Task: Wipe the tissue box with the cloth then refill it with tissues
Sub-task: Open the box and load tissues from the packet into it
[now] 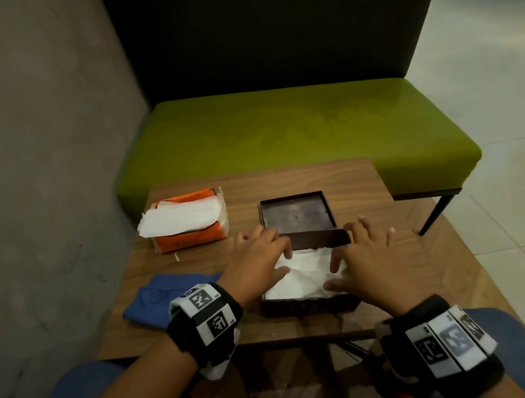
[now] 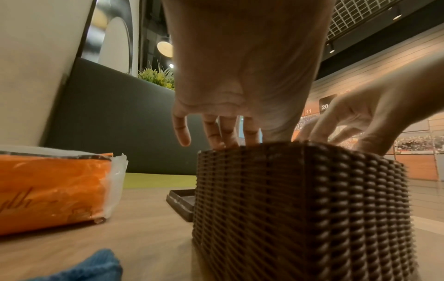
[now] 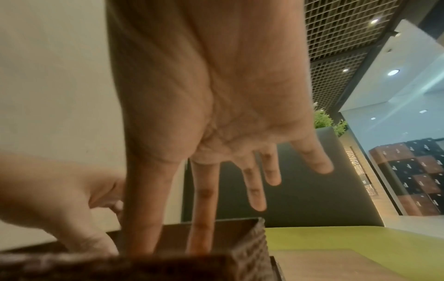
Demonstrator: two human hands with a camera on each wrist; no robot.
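A dark brown woven tissue box point(image 1: 309, 304) point(image 2: 295, 199) point(image 3: 250, 245) stands open near the table's front edge, filled with white tissues point(image 1: 305, 274). My left hand point(image 1: 258, 258) point(image 2: 240, 85) presses straight fingers down on the tissues at the box's left side. At the right side my right hand point(image 1: 369, 262) point(image 3: 204, 123) pushes its thumb and index finger into the box, the other fingers spread above the rim. The box's lid point(image 1: 297, 213) lies upside down just behind it. A blue cloth point(image 1: 164, 295) point(image 2: 93, 266) lies crumpled at the front left.
An opened orange tissue pack point(image 1: 188, 222) point(image 2: 52, 192) with white tissues on top sits at the back left of the wooden table point(image 1: 404, 218). A green bench point(image 1: 296, 136) stands behind the table, a grey wall point(image 1: 37, 159) to the left.
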